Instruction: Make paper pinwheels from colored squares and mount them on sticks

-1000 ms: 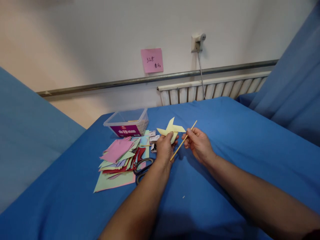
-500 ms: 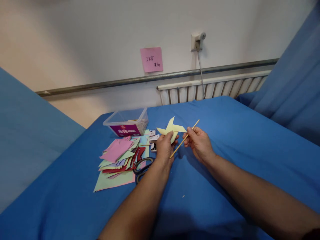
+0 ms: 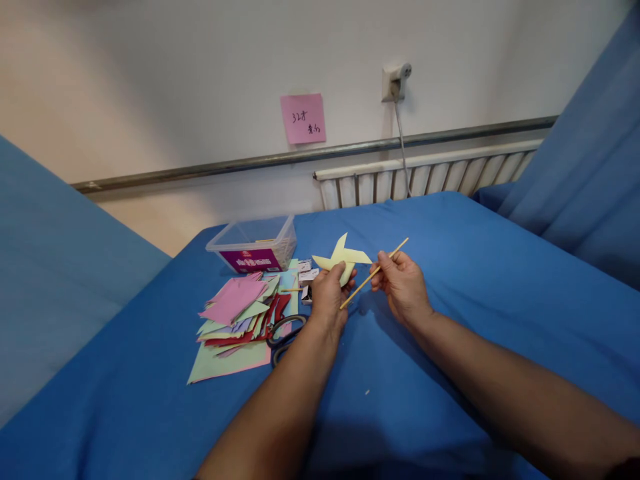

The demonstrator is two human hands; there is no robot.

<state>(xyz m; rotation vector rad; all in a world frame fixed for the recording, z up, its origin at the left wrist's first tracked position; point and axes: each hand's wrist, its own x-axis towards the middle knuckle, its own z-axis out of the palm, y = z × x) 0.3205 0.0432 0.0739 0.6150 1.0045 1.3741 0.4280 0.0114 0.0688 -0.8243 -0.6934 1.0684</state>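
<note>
A pale yellow paper pinwheel [image 3: 345,255] is pinched in my left hand [image 3: 329,291], the thumb pressing near its middle. Between the thumb and fingers of my right hand [image 3: 401,283] is a thin wooden stick [image 3: 371,277], slanting from lower left to upper right. The stick's lower end lies close to my left hand; I cannot tell whether they touch. Both hands are above the blue cloth. Just left of my left hand are small boxes [image 3: 307,276] and black-handled scissors [image 3: 286,328], partly hidden by my left forearm.
A pile of coloured paper [image 3: 240,310] lies at the left on larger sheets. Behind it stands a clear plastic box [image 3: 250,245] with a purple label. The blue-covered table [image 3: 480,320] reaches a wall with a radiator [image 3: 430,177] and a metal pipe [image 3: 240,162].
The stick has shifted slightly to the right and lies at a flatter slant, my right hand moving with it. My left hand and the pinwheel have barely moved.
</note>
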